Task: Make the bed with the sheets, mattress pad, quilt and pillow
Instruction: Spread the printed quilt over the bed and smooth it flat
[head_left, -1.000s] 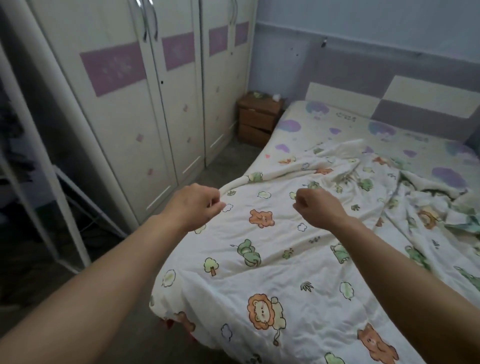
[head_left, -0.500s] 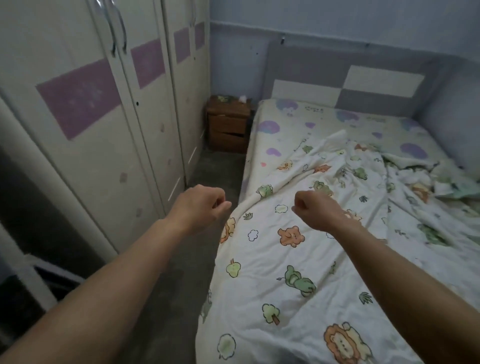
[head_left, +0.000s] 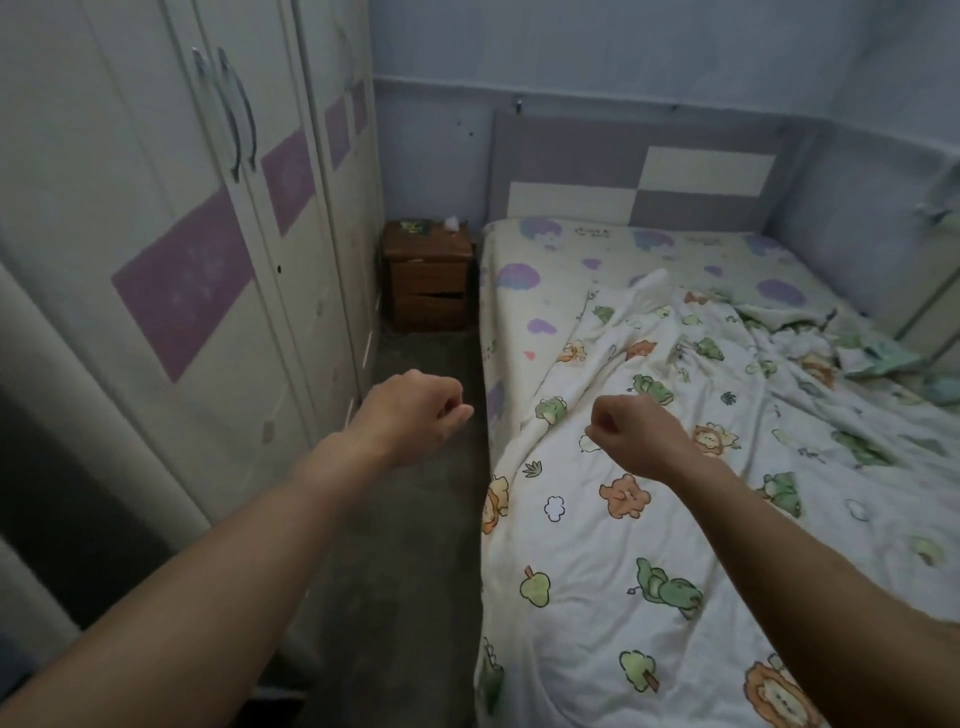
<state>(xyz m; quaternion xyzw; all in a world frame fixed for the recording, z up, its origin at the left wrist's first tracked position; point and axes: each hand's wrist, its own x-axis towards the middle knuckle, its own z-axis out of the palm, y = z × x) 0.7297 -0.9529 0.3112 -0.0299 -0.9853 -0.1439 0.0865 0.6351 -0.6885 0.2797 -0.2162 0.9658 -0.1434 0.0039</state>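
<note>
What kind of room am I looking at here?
A bedroom, likely a child's. There is a bed with a cartoon-animal quilt spread loosely over it, a padded headboard against the wall, a tall wardrobe alongside, and a small wooden nightstand in the corner.

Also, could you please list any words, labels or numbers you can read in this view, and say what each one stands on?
No text reads clearly here.
On the purple-patterned sheet, near the headboard: a small dark print, too blurred to read.
On the flat item atop the nightstand: yellow-green print, too small to read.
The quilt and the wardrobe show pictures and purple patches only, no lettering visible.
</note>
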